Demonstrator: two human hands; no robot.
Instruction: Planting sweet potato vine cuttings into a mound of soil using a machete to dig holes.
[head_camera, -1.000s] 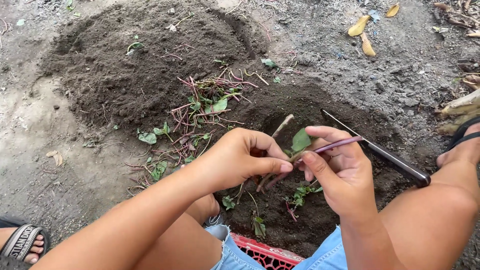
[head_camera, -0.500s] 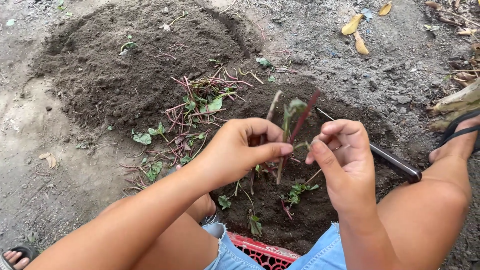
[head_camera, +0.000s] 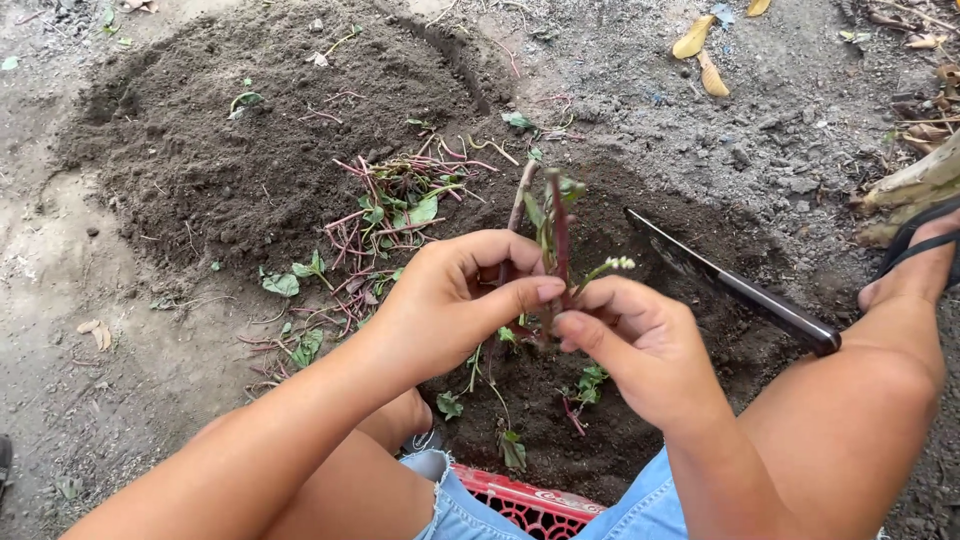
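My left hand (head_camera: 455, 300) and my right hand (head_camera: 635, 340) meet over a patch of dark loose soil (head_camera: 560, 400). Together they pinch a small cutting with a reddish stem (head_camera: 557, 225) and a few green leaves, held upright between the fingertips. A second, pale woody stem (head_camera: 522, 195) rises just behind my left fingers. A knife (head_camera: 740, 290) with a dark handle lies on the soil to the right of my right hand, blade pointing up and left.
A pile of pulled red-stemmed plants with green leaves (head_camera: 385, 215) lies on the soil mound (head_camera: 230, 150) to the left. Small seedlings (head_camera: 510, 445) stand in the soil near my knees. A red plastic crate (head_camera: 520, 505) sits under me. Yellow dry leaves (head_camera: 700, 50) lie far right.
The cutting has swung from lying sideways across my fingers to standing upright. Both hands closed together around its base.
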